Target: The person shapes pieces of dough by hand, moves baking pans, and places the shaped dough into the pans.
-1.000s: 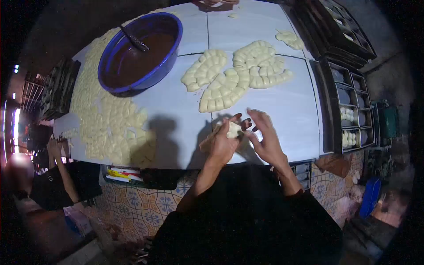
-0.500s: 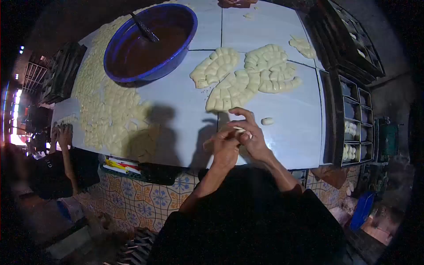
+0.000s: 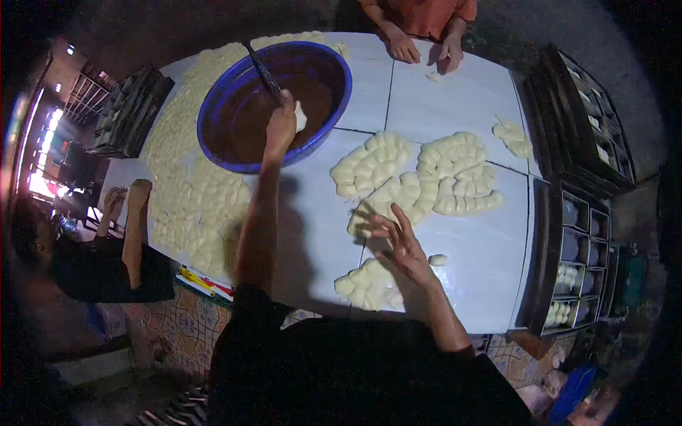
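My left hand [image 3: 281, 129] reaches over the blue basin [image 3: 346, 92], its fingers closed around a piece of white dough [image 3: 300, 118]. Brown filling [image 3: 245, 106] covers the bottom of the basin. A dark-handled utensil [image 3: 263, 69] leans across the far rim, its lower end right at my left fingers. I cannot tell whether they also touch it. My right hand [image 3: 401, 245], fingers spread and holding nothing, hovers over the table near joined dough pieces [image 3: 387, 195]. A small dough piece [image 3: 439, 260] lies beside it, and a dough patch [image 3: 369, 285] lies closer to me.
Many dough pieces [image 3: 185, 192] cover the left of the white tiled table [image 3: 490, 284]. Across from me, another person's hands [image 3: 426, 51] rest near a dough scrap [image 3: 433, 76]. A co-worker's arm [image 3: 135, 227] is at left. Divided trays [image 3: 577, 263] with dough stand at right.
My hands have separated: the left has gone forward-left into the basin with dough, while the right has opened. The view has shifted, bringing the person opposite and the nearer dough patch into sight.
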{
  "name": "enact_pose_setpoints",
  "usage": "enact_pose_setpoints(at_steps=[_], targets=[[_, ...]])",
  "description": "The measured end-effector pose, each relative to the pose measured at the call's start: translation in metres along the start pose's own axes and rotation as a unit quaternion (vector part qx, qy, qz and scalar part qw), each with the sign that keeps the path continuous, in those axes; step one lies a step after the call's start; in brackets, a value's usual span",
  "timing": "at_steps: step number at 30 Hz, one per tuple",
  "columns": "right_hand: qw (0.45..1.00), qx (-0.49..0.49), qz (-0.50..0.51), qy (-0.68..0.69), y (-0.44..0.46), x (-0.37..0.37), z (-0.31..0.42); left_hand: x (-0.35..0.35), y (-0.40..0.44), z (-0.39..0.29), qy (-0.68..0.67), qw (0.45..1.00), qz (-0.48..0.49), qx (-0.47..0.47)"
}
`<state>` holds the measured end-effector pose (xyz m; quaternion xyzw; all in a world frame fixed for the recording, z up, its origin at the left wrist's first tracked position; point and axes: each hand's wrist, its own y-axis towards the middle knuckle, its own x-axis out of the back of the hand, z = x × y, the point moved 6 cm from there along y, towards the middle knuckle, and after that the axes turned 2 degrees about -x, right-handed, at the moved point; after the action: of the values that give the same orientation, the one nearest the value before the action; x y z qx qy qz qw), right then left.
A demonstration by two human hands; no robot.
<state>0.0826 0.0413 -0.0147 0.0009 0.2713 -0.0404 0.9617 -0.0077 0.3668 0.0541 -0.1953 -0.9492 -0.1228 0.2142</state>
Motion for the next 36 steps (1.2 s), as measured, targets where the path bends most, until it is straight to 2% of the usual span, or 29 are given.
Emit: enact_pose_setpoints(at_steps=[1, 4, 6, 8, 10, 11, 12, 13, 14, 16, 18, 19, 20, 21, 22, 23, 24, 26, 27, 28, 30, 31, 32, 33, 35, 36], targets=[[0.999, -0.024, -0.012, 0.038, 0.001, -0.002, -0.002, -0.001, 0.014, -0.001, 0.13, 0.988, -0.019, -0.077], [0.993, -0.024, 0.0, 0.117, 0.006, 0.006, -0.019, -0.019, 0.025, 0.024, 0.157, 0.985, 0.057, -0.031], [0.994, -0.036, -0.01, 0.105, 0.007, 0.012, -0.019, -0.019, 0.025, 0.055, 0.092, 0.954, 0.173, 0.229], [0.996, -0.025, -0.049, 0.069, 0.006, 0.006, -0.006, -0.006, 0.001, 0.021, 0.162, 0.97, 0.083, 0.158], [0.988, -0.034, -0.087, 0.124, 0.007, 0.02, -0.022, -0.007, -0.038, -0.002, 0.233, 0.966, -0.019, 0.111], [0.978, -0.046, -0.139, 0.148, 0.011, 0.016, -0.015, -0.028, -0.065, -0.005, 0.055, 0.987, 0.055, 0.137], [0.959, -0.067, -0.154, 0.228, 0.016, 0.012, -0.021, -0.051, -0.103, -0.01, -0.124, 0.97, 0.131, 0.165], [0.933, -0.086, -0.169, 0.305, 0.019, 0.011, -0.027, -0.074, -0.143, -0.019, -0.301, 0.913, 0.199, 0.191], [0.902, -0.103, -0.181, 0.379, 0.017, 0.012, -0.032, -0.094, -0.178, -0.03, -0.468, 0.819, 0.256, 0.211], [0.963, -0.124, -0.159, 0.179, 0.002, 0.022, -0.03, -0.109, -0.222, -0.023, -0.509, 0.794, 0.153, 0.295], [0.93, -0.142, -0.338, 0.039, -0.016, 0.026, -0.025, -0.106, -0.249, -0.02, -0.423, 0.854, 0.063, 0.295], [0.933, -0.046, -0.331, -0.135, -0.02, 0.026, -0.009, -0.111, -0.259, -0.026, -0.468, 0.823, 0.046, 0.318], [0.899, 0.05, -0.309, -0.306, -0.026, 0.019, 0.004, -0.113, -0.262, -0.029, -0.421, 0.86, 0.098, 0.272], [0.83, 0.139, -0.275, -0.465, -0.035, 0.005, 0.013, -0.115, -0.268, -0.031, -0.37, 0.889, 0.149, 0.226], [0.819, 0.128, -0.226, -0.511, -0.043, -0.003, 0.019, -0.117, -0.275, -0.035, -0.316, 0.91, 0.199, 0.177], [0.819, 0.138, -0.195, -0.521, -0.05, -0.001, 0.017, -0.111, -0.278, -0.039, -0.208, 0.956, 0.162, 0.13], [0.818, 0.148, -0.165, -0.53, -0.054, 0.0, 0.018, -0.113, -0.281, -0.04, -0.216, 0.952, 0.182, 0.117], [0.86, 0.173, -0.16, -0.452, -0.064, 0.007, 0.028, -0.119, -0.289, -0.047, -0.235, 0.942, 0.207, 0.117], [0.902, 0.136, -0.196, -0.359, -0.069, 0.009, 0.034, -0.122, -0.292, -0.049, -0.277, 0.93, 0.212, 0.117], [0.941, 0.164, -0.206, -0.213, -0.073, 0.018, 0.027, -0.124, -0.296, -0.048, -0.318, 0.915, 0.218, 0.118], [0.944, 0.113, -0.237, -0.199, -0.083, 0.019, 0.033, -0.129, -0.306, -0.042, -0.347, 0.904, 0.222, 0.116], [0.926, 0.16, -0.211, -0.269, -0.084, 0.016, 0.036, -0.133, -0.309, -0.036, -0.337, 0.909, 0.22, 0.11], [0.914, 0.159, -0.179, -0.327, -0.089, 0.005, 0.04, -0.136, -0.313, -0.034, -0.327, 0.914, 0.216, 0.106], [0.905, 0.135, -0.177, -0.362, -0.095, -0.003, 0.038, -0.141, -0.318, -0.032, -0.352, 0.896, 0.224, 0.156], [0.897, 0.103, -0.18, -0.39, -0.105, 0.0, 0.028, -0.148, -0.327, -0.022, -0.335, 0.898, 0.219, 0.183], [0.899, 0.057, -0.196, -0.387, -0.11, 0.009, 0.026, -0.151, -0.332, -0.022, -0.327, 0.898, 0.218, 0.199]])
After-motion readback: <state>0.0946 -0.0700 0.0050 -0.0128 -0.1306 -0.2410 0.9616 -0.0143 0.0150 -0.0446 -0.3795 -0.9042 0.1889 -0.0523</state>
